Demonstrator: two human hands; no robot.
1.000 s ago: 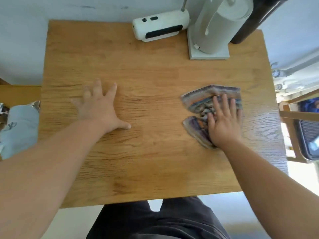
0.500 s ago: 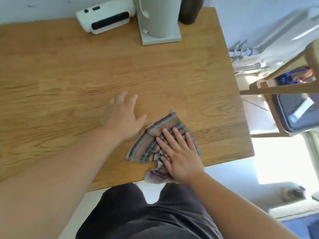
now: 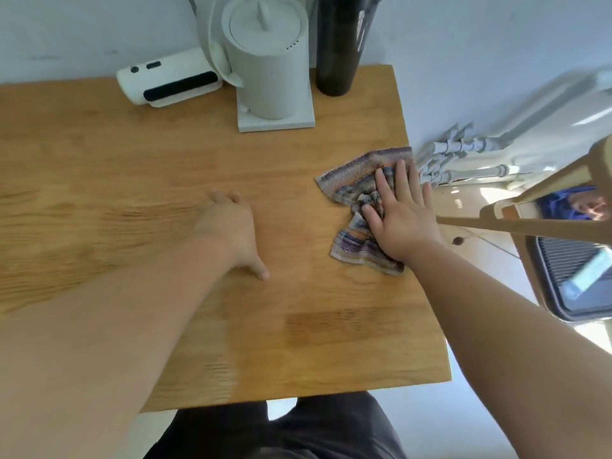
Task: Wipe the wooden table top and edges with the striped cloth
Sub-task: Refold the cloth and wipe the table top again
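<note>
Step in hand: top-surface wipe, rt side. Striped cloth (image 3: 351, 182) sat bunched on the wooden table (image 3: 298, 332) at its rt edge, far corner reaching the edge line. Right hand (image 3: 402, 220) lay flat on it, fingers straight, pressing, not clutching. Left hand (image 3: 228, 235) rested palm-down on bare wood mid-table, holding nothing, prob. bracing (blurred). Next move, by my read: needs fingers curled round the cloth to run it down over the rt edge, then the back strip near the kettle (image 3: 268, 64).
</note>
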